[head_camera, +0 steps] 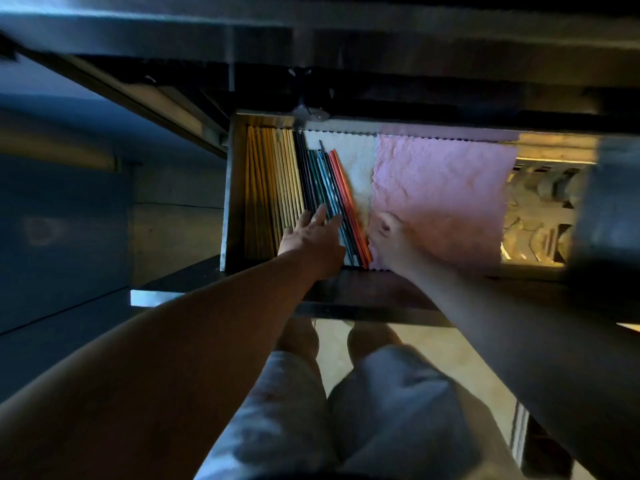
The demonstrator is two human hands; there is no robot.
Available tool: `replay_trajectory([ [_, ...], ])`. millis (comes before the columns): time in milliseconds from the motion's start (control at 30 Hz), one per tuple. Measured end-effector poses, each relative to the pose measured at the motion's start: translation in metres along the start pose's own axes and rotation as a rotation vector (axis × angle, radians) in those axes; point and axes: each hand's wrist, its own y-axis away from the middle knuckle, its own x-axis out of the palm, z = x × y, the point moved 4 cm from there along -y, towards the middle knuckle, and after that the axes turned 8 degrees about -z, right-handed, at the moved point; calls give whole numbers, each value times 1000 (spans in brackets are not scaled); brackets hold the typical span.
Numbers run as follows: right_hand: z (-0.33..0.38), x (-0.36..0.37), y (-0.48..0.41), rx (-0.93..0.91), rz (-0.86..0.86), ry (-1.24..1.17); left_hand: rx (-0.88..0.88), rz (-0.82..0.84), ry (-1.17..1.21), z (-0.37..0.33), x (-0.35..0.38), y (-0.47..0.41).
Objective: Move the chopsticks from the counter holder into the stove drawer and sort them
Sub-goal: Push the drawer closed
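The stove drawer (346, 299) is pulled out below me. At its left side lie several pale wooden chopsticks (273, 174) in a neat row. Beside them lie dark and teal chopsticks (320, 178), then orange-red chopsticks (343, 181), slanting a little to the right. My left hand (311, 237) lies flat, fingers spread, on the near ends of the dark chopsticks. My right hand (391, 237) rests with fingers curled on the drawer lining just right of the orange-red ones; it appears to hold nothing. The counter holder is not in view.
A white cloth (356, 157) and a pink cloth (443, 188) line the drawer floor. At the drawer's right end is a lit compartment with pale items (540, 216). A dark cabinet front (86, 220) stands on the left. My knees (332, 341) are below the drawer.
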Motion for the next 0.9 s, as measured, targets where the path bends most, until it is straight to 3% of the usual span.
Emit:
replay_trajectory([
  [367, 33, -47, 134, -196, -284, 626, 113, -50, -36, -4, -55, 135],
  [567, -14, -64, 185, -110, -219, 814, 129, -51, -88, -14, -30, 171],
  [900, -83, -100, 243, 71, -100, 783, 69, -124, -81, -36, 23, 218],
])
